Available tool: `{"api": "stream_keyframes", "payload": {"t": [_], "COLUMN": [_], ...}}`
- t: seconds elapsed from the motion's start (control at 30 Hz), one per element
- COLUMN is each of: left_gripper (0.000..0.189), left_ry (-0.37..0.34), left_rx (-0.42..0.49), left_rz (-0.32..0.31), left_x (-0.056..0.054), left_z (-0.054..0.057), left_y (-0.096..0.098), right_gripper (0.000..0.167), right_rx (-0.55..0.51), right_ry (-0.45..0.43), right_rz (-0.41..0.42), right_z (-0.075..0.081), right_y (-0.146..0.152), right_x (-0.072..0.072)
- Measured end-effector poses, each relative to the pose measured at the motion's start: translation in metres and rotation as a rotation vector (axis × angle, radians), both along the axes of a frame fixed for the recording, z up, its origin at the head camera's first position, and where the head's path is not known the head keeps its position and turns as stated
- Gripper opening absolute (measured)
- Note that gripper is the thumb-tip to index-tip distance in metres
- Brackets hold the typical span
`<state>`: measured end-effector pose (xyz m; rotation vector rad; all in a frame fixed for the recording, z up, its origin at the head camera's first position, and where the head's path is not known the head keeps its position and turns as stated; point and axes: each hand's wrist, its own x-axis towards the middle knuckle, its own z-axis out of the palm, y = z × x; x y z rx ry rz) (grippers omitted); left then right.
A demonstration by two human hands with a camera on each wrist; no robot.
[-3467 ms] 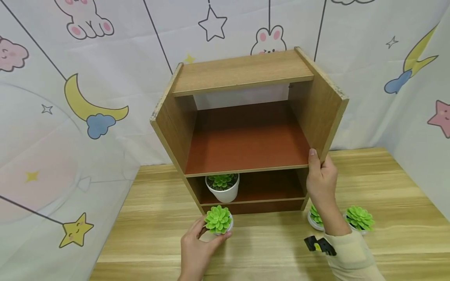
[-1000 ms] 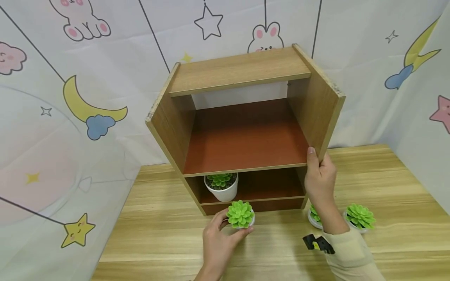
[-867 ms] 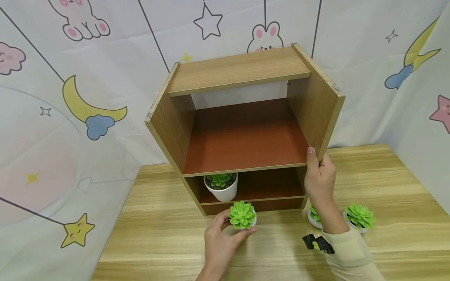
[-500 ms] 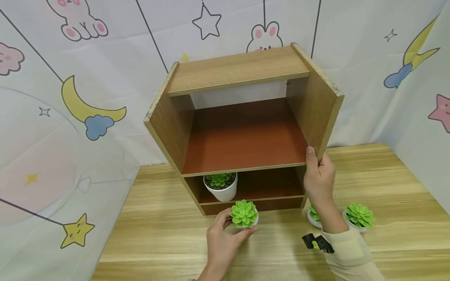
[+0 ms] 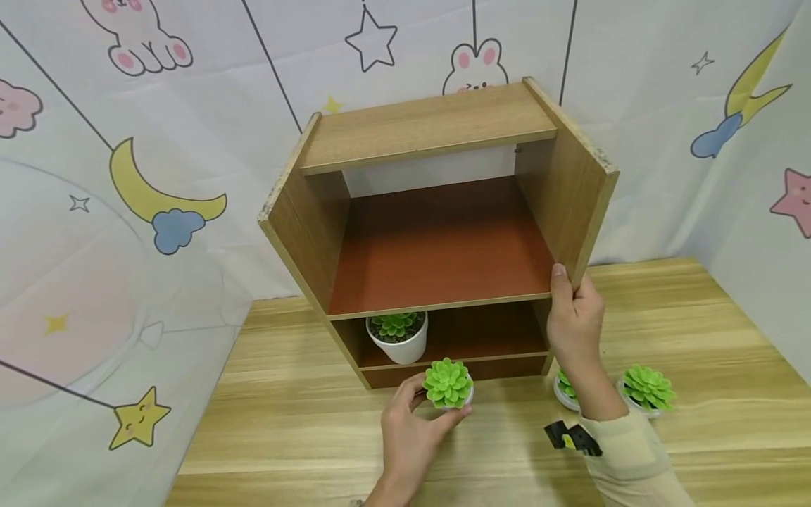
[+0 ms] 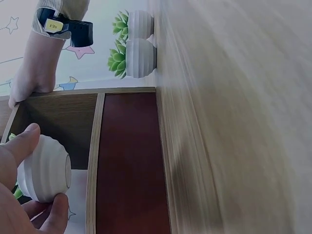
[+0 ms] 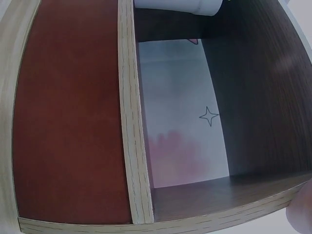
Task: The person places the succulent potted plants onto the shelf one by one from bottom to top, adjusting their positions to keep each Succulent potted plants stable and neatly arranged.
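My left hand (image 5: 408, 436) holds a small potted succulent (image 5: 447, 384) between thumb and fingers, just in front of the shelf's lower compartment. In the left wrist view its white ribbed pot (image 6: 46, 168) appears clear of the tabletop. My right hand (image 5: 576, 324) grips the front edge of the right side panel of the wooden shelf unit (image 5: 443, 246), thumb on the inner side. A larger succulent in a white pot (image 5: 405, 345) stands at the left of the lower compartment, its top partly covered by the board above. The right wrist view catches part of that pot (image 7: 185, 4).
Two more small succulents stand on the table right of the shelf: one (image 5: 567, 389) partly behind my right forearm, the other (image 5: 648, 391) beside it. A printed cloth (image 5: 253, 42) hangs behind the shelf. Wood-grain tabletop (image 5: 285, 436) extends in front.
My left hand has carried the small succulent rightward along the shelf front, from left of the larger pot to right of it. My right hand keeps its grip on the side panel.
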<state>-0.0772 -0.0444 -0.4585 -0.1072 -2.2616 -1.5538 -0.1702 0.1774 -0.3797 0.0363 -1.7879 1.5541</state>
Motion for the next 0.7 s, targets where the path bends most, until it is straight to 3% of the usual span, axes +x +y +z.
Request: {"api": "stream_keyframes", "payload": {"t": [0.33,0.7], "left_gripper": [0.062,0.06], "left_ry": [-0.028,-0.009], "left_rx": [0.005,-0.018], "left_rz": [0.027,0.041], "left_x": [-0.004,-0.006], "left_z": [0.001,0.002], "left_y": [0.008,0.011], "right_gripper": [0.036,0.036], "right_rx": [0.006,0.004], "right_ry": [-0.003,0.003], "right_rz": [-0.004,-0.014], "right_z": [0.0,-0.001], "right_y": [0.0,0.001], "right_x": [0.0,-0.001]}}
